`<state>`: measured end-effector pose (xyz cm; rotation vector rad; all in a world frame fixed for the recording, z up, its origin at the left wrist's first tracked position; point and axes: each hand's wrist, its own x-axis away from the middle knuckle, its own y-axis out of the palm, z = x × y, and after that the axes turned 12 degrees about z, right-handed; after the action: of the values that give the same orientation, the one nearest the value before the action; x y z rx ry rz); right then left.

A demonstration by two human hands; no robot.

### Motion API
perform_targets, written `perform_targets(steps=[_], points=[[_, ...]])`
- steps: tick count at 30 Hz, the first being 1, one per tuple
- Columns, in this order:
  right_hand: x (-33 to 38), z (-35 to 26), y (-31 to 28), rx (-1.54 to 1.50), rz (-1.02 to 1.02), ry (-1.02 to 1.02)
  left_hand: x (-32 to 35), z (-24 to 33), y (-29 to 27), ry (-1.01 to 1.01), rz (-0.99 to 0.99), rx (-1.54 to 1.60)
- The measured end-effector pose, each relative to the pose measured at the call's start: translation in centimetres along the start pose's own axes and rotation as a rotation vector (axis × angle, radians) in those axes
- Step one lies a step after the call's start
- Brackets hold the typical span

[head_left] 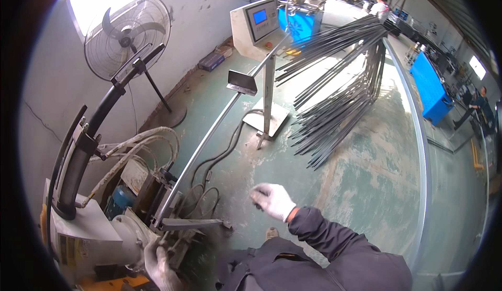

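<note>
My left hand (160, 266), in a dirty white glove, is at the front of a grey machine (91, 223) at the lower left. Its fingers are curled close to the machine's clamp area; what they hold, if anything, is hidden. My right hand (273, 201), also gloved in white, hangs over the floor with its fingers loosely bent and nothing visible in it. From the machine a long straight metal bar (201, 145) slopes up and away, carrying a dark angled plate (242, 82). A flat metal arm (191, 224) sticks out beside my left hand.
Many dark metal tubes (334, 118) lie bundled on a rack ahead. A post on a white base (266, 121), hoses (209, 160) and a control cabinet (255, 26) stand nearby. A fan (125, 40) is by the wall. A person (481, 108) sits at far right.
</note>
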<state>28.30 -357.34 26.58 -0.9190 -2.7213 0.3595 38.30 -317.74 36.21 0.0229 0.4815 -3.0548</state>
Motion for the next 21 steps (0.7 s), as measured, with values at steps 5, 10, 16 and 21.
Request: perform_targets(steps=[5, 10, 16, 21], points=[[-11.6, -1.5, -7.1, -0.115, 0.087, -0.180, -4.6, 5.4, 11.9, -0.194, -0.107, 0.174], [-26.4, -4.0, -13.6, 0.141, 0.156, -0.501, -11.8, 6.4, 23.2, -0.112, -0.265, 0.222], [-43.0, -9.0, -18.7, 0.416, 0.121, -0.609, -18.4, 7.2, 37.0, -0.223, -0.337, 0.265], [-55.5, -10.2, -19.6, 0.665, -0.046, -0.833, -20.8, 10.2, 45.1, -0.345, -0.366, 0.284]])
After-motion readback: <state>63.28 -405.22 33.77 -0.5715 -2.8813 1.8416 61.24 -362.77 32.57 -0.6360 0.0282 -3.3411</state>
